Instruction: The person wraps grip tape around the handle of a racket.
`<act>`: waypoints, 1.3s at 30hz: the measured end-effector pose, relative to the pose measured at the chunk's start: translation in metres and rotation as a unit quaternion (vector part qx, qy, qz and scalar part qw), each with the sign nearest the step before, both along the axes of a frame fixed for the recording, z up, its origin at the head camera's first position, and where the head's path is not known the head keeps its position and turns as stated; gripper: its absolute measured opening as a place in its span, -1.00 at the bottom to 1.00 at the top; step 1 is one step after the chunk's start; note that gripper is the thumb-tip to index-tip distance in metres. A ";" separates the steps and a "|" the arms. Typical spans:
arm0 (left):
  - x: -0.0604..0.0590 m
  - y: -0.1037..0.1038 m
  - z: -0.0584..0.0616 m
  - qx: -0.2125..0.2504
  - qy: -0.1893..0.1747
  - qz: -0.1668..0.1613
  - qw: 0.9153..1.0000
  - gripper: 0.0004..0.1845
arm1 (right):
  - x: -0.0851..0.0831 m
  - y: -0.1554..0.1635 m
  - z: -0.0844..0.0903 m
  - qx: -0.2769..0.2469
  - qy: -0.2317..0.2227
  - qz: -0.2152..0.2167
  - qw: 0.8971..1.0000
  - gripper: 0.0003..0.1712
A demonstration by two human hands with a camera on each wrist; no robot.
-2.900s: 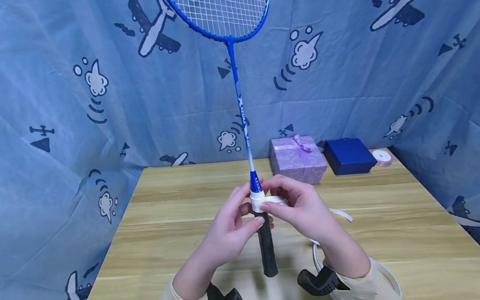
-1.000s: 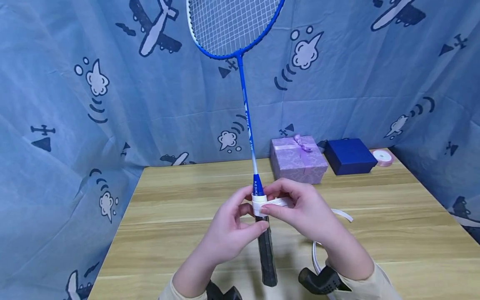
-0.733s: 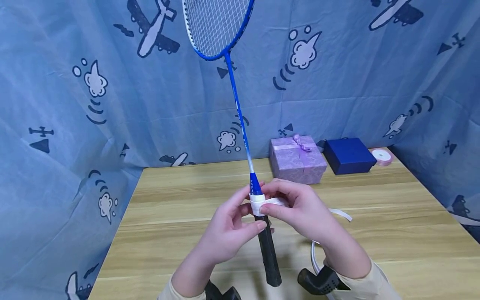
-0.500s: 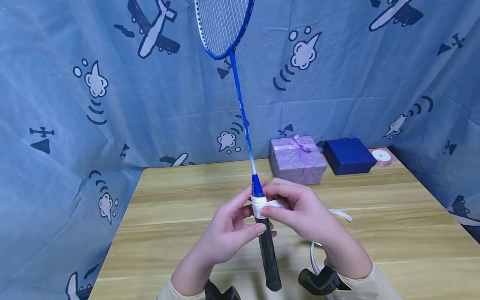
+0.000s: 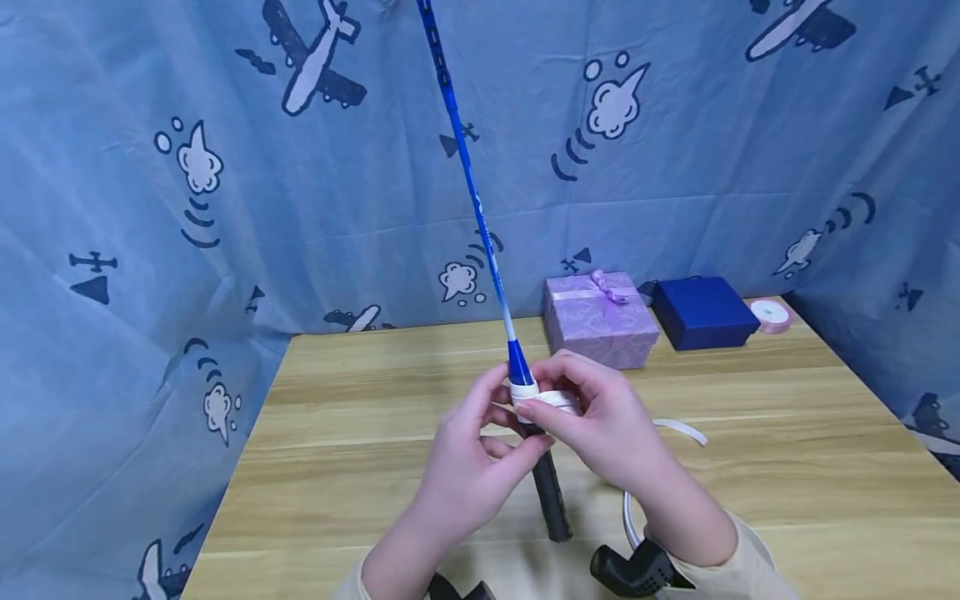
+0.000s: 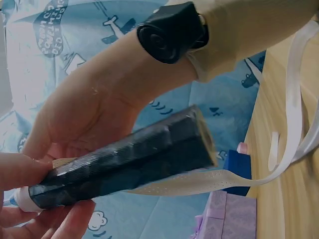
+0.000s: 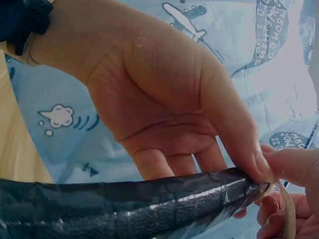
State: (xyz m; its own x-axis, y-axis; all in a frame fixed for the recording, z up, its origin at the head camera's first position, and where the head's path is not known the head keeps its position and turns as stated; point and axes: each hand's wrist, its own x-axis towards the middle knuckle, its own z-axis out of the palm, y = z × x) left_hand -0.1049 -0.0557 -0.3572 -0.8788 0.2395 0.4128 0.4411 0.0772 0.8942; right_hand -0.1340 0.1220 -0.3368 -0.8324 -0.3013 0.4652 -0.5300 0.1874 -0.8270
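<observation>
A blue and white badminton racket (image 5: 483, 221) with a black handle (image 5: 551, 496) slants up in the head view, butt toward me, most of its head out of frame. My left hand (image 5: 468, 471) holds it near the top of the handle, thumb in front and fingers behind. White grip tape (image 5: 558, 401) wraps the handle's top below the blue cone. My right hand (image 5: 607, 425) pinches this tape close to the handle, thumb pressing from the front. In the left wrist view the perforated tape (image 6: 189, 183) trails away behind the handle (image 6: 124, 159).
At the back of the wooden table (image 5: 360, 417) stand a purple gift box (image 5: 600, 321), a dark blue box (image 5: 705, 312) and a pink ribbon roll (image 5: 771, 315). Loose white tape (image 5: 681, 429) lies by the right forearm. A blue printed curtain (image 5: 300, 208) hangs behind.
The racket has turned about its long axis, so its head now shows edge-on and reaches past the top of the view. Its butt end sits higher. Both hands keep their hold.
</observation>
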 end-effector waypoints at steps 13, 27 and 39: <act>0.000 -0.007 0.002 0.028 -0.009 -0.047 0.998 -0.23 | -0.002 0.008 0.001 0.017 0.047 0.056 0.997 -0.69; -0.006 -0.012 0.001 0.054 -0.019 -0.117 0.992 -0.18 | -0.001 0.013 0.002 0.021 0.043 0.057 0.997 -0.69; -0.010 -0.013 -0.002 0.110 0.000 -0.204 0.973 -0.15 | -0.007 0.016 0.000 -0.038 -0.042 0.154 0.986 -0.67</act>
State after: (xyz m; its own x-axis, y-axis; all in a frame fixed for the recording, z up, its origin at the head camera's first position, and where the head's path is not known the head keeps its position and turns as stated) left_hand -0.1146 -0.0691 -0.3596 -0.7287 0.4753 0.4930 0.3944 -0.2972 0.8695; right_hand -0.1412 0.1381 -0.3364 -0.7432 -0.5134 0.4291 -0.4807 -0.0364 -0.8761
